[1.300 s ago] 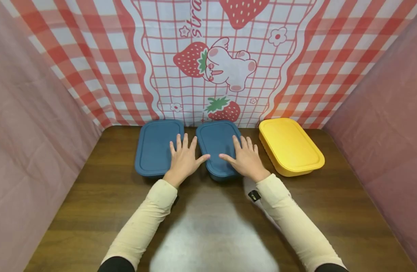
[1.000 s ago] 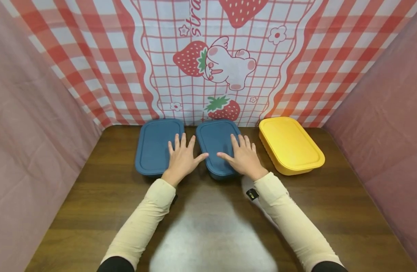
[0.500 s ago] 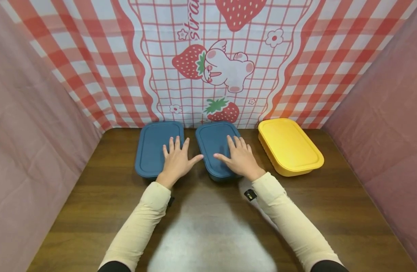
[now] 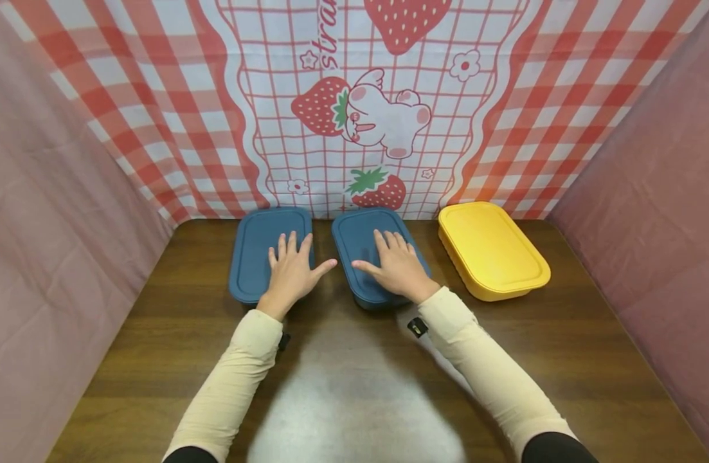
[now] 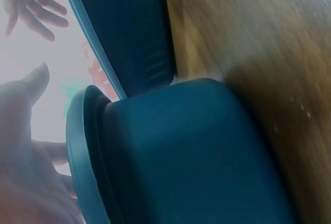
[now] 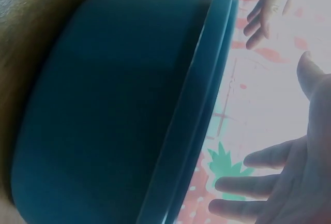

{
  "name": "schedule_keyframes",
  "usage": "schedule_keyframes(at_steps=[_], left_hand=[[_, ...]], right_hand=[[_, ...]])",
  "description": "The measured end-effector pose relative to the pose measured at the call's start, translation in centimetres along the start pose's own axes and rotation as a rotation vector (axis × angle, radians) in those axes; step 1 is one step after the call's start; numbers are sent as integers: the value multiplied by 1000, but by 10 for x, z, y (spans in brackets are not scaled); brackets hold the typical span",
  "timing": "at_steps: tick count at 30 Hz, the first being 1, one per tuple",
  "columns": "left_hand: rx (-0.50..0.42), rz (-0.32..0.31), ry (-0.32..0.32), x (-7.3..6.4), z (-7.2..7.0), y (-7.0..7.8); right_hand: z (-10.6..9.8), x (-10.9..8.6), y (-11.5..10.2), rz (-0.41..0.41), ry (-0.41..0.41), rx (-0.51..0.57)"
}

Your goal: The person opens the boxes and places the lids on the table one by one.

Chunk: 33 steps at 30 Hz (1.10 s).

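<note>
Two blue lidded food containers stand at the back of the table. Over the right part of the left blue container (image 4: 254, 247) hovers my left hand (image 4: 292, 273), its fingers spread and holding nothing. My right hand (image 4: 397, 267) is above the middle blue container (image 4: 357, 235), fingers spread, also holding nothing. In the left wrist view a gap shows at the thumb side, and part of the left hand (image 5: 26, 146) is hidden behind the container's lid rim (image 5: 80, 151). The right wrist view shows the right hand (image 6: 289, 177) apart from the lid rim (image 6: 194, 105).
A yellow lidded container (image 4: 493, 247) stands at the back right. Behind the wooden table (image 4: 354, 386) hangs a red-checked strawberry cloth (image 4: 389, 109). Pink cloth walls (image 4: 59, 212) flank both sides.
Both hands have drifted to the left, the left hand further over the left blue container and the right hand further over the middle one. The containers stay in place.
</note>
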<state>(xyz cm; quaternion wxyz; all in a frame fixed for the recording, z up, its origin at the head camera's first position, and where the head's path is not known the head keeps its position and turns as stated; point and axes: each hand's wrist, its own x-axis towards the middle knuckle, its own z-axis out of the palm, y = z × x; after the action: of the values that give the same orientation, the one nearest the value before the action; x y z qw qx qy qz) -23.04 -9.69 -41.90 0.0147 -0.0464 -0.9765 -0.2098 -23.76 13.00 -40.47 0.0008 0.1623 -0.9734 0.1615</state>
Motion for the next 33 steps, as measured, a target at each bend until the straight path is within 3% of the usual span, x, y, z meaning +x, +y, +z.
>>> schedule_keyframes(at_steps=[33], left_hand=[[-27, -69, 13, -3, -14, -25]], right_hand=[[12, 12, -28, -48, -51, 56]])
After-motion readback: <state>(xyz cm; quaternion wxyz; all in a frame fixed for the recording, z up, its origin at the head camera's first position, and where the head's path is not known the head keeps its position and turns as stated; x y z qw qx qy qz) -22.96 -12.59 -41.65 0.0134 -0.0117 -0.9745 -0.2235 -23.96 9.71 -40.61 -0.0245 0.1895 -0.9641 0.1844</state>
